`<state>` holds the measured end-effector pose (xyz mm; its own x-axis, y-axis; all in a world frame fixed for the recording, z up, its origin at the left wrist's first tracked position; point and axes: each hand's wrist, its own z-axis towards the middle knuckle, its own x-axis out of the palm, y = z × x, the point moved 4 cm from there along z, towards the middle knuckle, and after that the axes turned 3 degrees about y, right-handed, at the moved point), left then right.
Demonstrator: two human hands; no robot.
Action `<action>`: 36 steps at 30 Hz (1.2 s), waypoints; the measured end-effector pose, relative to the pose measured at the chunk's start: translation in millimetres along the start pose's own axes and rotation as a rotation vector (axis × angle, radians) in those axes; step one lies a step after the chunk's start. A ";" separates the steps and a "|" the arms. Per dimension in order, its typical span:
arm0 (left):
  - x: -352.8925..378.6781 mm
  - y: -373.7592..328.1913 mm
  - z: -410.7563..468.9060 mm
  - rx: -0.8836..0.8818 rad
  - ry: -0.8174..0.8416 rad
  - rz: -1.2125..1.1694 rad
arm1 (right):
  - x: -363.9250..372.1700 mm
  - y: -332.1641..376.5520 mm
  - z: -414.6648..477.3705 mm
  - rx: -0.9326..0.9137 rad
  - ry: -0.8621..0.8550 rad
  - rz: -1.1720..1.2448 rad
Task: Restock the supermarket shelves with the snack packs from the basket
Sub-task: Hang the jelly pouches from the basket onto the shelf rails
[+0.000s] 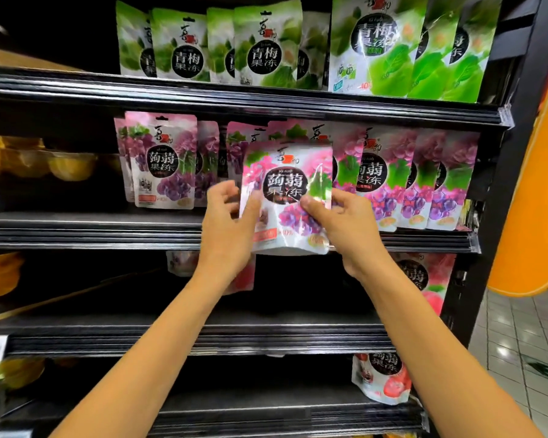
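Head view: grape pack (287,197) pinched between left hand (228,229) and right hand (345,226), not yet shelved. Lower shelves (203,338) sparse; basket unseen.

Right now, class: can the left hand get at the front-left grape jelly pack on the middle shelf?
Probably yes. The left hand sits just right of that grape jelly pack with nothing between them, but it must first release the held pack to the right hand.
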<state>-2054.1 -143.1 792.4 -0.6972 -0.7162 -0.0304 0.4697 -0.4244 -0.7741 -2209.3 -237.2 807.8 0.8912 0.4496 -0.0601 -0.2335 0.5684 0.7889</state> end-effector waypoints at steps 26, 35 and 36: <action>46.6 23.0 -37.7 0.401 0.197 0.730 | -19.8 -10.1 11.7 -0.072 -0.224 -0.644; 46.9 26.3 -34.7 0.420 0.146 0.896 | -10.2 -17.5 16.4 -0.078 -0.226 -0.635; 48.2 26.4 -35.0 0.421 0.144 0.907 | -10.7 -18.8 16.4 -0.083 -0.231 -0.627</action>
<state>-2094.4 -169.4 748.4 -0.0276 -0.8037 -0.5944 0.9885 0.0664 -0.1357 -2208.1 -264.0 803.6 0.9261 -0.1367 -0.3515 0.3343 0.7292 0.5971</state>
